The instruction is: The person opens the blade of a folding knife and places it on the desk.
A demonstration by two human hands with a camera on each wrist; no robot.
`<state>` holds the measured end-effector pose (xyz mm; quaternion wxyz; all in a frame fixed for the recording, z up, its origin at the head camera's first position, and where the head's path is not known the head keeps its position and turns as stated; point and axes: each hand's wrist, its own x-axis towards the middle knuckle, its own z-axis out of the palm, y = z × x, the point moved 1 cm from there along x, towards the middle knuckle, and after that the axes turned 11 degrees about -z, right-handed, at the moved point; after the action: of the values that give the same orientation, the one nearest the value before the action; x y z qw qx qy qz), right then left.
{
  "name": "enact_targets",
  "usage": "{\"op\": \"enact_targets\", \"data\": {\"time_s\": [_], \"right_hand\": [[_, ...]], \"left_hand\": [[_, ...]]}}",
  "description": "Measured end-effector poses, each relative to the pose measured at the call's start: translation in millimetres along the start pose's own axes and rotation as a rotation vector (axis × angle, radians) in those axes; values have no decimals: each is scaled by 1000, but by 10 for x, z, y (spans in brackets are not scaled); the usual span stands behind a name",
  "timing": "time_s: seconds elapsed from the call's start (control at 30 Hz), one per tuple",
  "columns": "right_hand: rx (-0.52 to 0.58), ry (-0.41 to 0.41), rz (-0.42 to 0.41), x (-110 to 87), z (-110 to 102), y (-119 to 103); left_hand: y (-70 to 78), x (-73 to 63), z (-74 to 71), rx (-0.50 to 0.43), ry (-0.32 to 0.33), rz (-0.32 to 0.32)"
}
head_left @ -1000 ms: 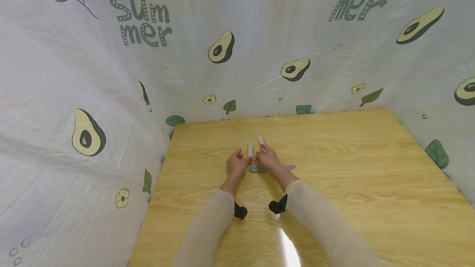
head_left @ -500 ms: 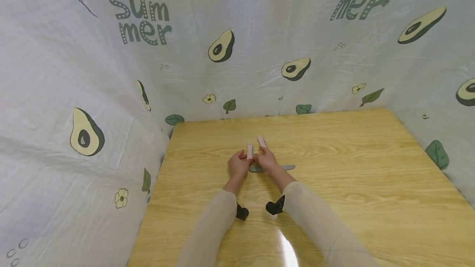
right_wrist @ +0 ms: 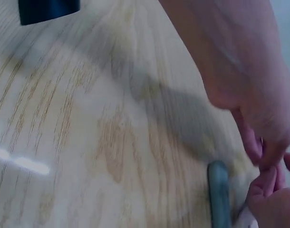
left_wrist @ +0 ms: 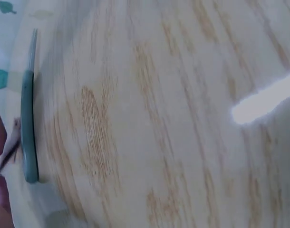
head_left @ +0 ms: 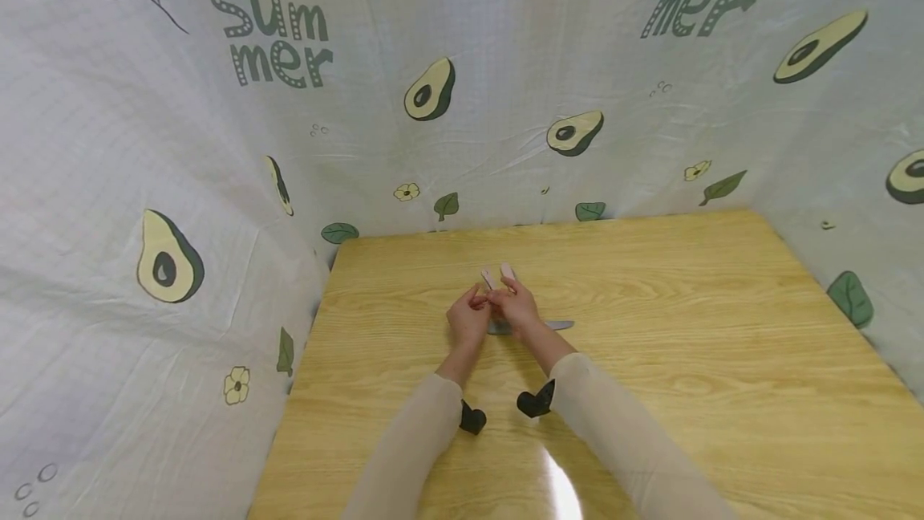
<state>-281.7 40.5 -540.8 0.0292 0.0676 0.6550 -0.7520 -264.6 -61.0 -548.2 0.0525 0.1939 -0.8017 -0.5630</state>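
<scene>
In the head view my left hand (head_left: 469,316) and right hand (head_left: 518,308) meet at the fingertips over the table. Between them they pinch a narrow pale pink strip (head_left: 487,278), seen nearly edge-on and leaning left at its far end. A second pale pink strip (head_left: 508,271) shows just beyond my right fingers. Under the hands lies a table knife (head_left: 559,325); its grey-green handle (left_wrist: 28,128) shows whole in the left wrist view. In the right wrist view my left hand (right_wrist: 254,90) comes down from the top and its fingertips touch those of my right hand (right_wrist: 278,206).
A wood-grain table (head_left: 650,327) spreads out around the hands, with a bright glare streak near the front. White cloth (head_left: 505,38) printed with avocados and leaves hangs along the back and sides. A black wrist camera (head_left: 536,403) sits at my right sleeve.
My hands have drawn together. The left-hand pink strip has turned from flat-facing and straight to edge-on and tilted, and my right fingers now reach across to it.
</scene>
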Motion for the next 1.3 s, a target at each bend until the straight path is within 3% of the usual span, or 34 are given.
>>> {"op": "enact_targets", "data": {"time_s": [0.1, 0.2, 0.3, 0.47, 0.57, 0.8, 1.0, 1.3], "right_hand": [[0, 6, 44, -15, 11, -79], [-30, -2, 66, -12, -5, -114], [-161, 8, 37, -10, -57, -113], [-515, 85, -107, 7, -238, -103], [-631, 87, -126, 12, -337, -95], [-640, -1, -110, 19, -368, -54], [-586, 25, -52, 8, -347, -52], [-510, 5, -23, 2, -337, -95]], "left_hand": [[14, -40, 27, 7, 6, 36], [18, -79, 49, 6, 11, 26], [26, -107, 69, -26, -3, -19], [62, -109, 107, -94, -50, -83], [74, -106, 137, -94, -83, -127], [81, -99, 228, -35, -123, -225], [93, -103, 267, 6, -106, -236], [95, -116, 275, 17, -142, -225]]}}
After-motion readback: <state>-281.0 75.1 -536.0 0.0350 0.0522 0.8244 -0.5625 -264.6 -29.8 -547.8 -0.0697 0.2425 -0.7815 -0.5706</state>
